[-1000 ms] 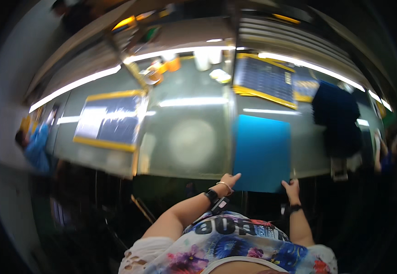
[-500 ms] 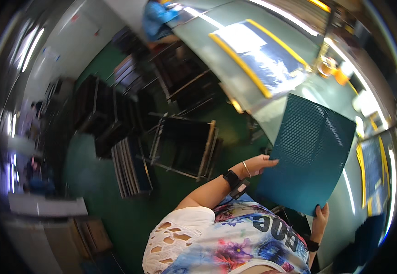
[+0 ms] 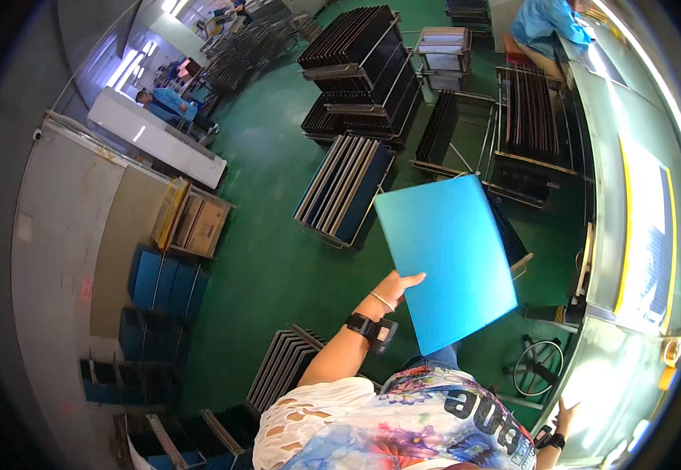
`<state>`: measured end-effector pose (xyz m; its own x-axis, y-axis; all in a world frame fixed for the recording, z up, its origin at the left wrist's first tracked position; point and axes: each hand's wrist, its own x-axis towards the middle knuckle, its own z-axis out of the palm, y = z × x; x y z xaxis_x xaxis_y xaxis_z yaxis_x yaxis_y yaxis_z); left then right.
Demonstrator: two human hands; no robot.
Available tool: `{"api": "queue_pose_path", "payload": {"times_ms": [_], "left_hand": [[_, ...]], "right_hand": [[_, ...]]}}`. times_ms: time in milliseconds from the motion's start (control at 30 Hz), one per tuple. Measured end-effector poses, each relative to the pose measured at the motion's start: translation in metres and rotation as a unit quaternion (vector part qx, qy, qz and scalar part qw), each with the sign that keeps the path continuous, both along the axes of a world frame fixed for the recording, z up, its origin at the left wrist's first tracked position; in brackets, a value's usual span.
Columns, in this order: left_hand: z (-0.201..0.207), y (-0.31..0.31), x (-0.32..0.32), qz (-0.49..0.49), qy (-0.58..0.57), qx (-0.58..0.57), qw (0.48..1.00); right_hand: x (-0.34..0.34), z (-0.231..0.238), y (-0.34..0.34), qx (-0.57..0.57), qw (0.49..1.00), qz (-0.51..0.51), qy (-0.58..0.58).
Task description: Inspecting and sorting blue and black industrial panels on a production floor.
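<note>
1. In front of the shirt (image 3: 403,442), above the green floor (image 3: 266,270), a blue board (image 3: 450,262) is held tilted by the L hand (image 3: 399,290).
2. The board's L edge is pinched by the L hand: thumb (image 3: 414,280) on top, other fingers hidden underneath.
3. At lower R, by the bench (image 3: 603,345), the R hand (image 3: 565,419) is seen; whether its fingers are spread or pressed tog. can't be told.
4. Writing: dark block letters (image 3: 478,411) are printed across the shirt; faint red marks (image 3: 86,288) on the L wall (image 3: 50,258) can't be read.
5. Containers: a low rack (image 3: 325,235) is filled w/ upright pale-edged panels (image 3: 339,176); behind it, tall racks (image 3: 350,108) are packed w/ dark panels (image 3: 348,39).
6. Near the L wall, a cardboard box (image 3: 203,225) is held in a stand (image 3: 215,197); below, blue panels (image 3: 156,278) are stood on edge.
</note>
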<state>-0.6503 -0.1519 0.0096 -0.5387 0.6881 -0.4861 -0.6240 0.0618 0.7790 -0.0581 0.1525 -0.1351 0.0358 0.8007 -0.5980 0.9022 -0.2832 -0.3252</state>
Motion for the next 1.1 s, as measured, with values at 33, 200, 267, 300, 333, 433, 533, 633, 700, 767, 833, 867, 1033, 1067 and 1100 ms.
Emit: {"api": "queue_pose_path", "payload": {"times_ms": [33, 200, 267, 300, 333, 433, 533, 633, 700, 767, 833, 867, 1033, 1067, 1100], "left_hand": [[-0.006, 0.0, -0.008, 0.027, -0.006, -0.036, 0.999], [-0.058, -0.012, -0.036, 0.225, -0.015, -0.153, 0.962], [-0.062, -0.009, -0.048, 0.252, 0.016, -0.171, 0.952], [-0.07, -0.011, -0.056, 0.253, 0.043, -0.18, 0.95], [-0.077, -0.005, -0.067, 0.232, 0.054, -0.216, 0.947], [-0.073, 0.033, -0.08, 0.192, 0.054, -0.265, 0.944], [-0.085, 0.054, -0.086, 0.181, 0.053, -0.27, 0.944], [-0.091, 0.083, -0.082, 0.153, 0.055, -0.282, 0.945], [-0.1, 0.094, -0.076, 0.168, 0.063, -0.32, 0.93], [-0.121, 0.101, -0.078, 0.149, 0.074, -0.322, 0.932], [-0.102, 0.122, -0.07, 0.176, 0.063, -0.311, 0.932], [-0.1, 0.12, -0.071, 0.167, 0.073, -0.322, 0.929], [-0.109, 0.121, -0.08, 0.144, 0.082, -0.323, 0.932], [-0.105, 0.123, -0.079, 0.141, 0.097, -0.334, 0.927], [-0.102, 0.125, -0.077, 0.137, 0.111, -0.346, 0.922]], "right_hand": [[0.02, -0.05, -0.004, 0.217, 0.975, 0.013, 0.036], [0.034, -0.057, 0.009, 0.001, 0.992, -0.101, 0.071], [-0.007, -0.027, -0.002, 0.026, 0.995, -0.07, 0.071], [-0.044, 0.01, -0.008, 0.014, 0.996, -0.047, 0.072], [-0.05, 0.027, -0.01, 0.005, 0.997, -0.051, 0.064], [-0.03, 0.023, -0.021, 0.017, 0.996, -0.08, 0.038], [-0.024, 0.014, -0.019, 0.025, 0.994, -0.087, 0.064], [-0.007, -0.006, -0.02, 0.06, 0.991, -0.094, 0.077], [-0.007, -0.014, -0.018, 0.059, 0.991, -0.082, 0.094], [-0.005, -0.019, -0.02, 0.071, 0.986, -0.107, 0.106], [0.003, -0.021, -0.027, 0.068, 0.983, -0.128, 0.11], [-0.002, -0.016, -0.027, 0.081, 0.986, -0.111, 0.097], [0.004, -0.023, -0.025, 0.14, 0.982, -0.083, 0.095], [0.007, -0.029, -0.023, 0.182, 0.982, -0.021, 0.042], [0.015, -0.031, -0.026, 0.182, 0.982, -0.026, 0.038]]}}
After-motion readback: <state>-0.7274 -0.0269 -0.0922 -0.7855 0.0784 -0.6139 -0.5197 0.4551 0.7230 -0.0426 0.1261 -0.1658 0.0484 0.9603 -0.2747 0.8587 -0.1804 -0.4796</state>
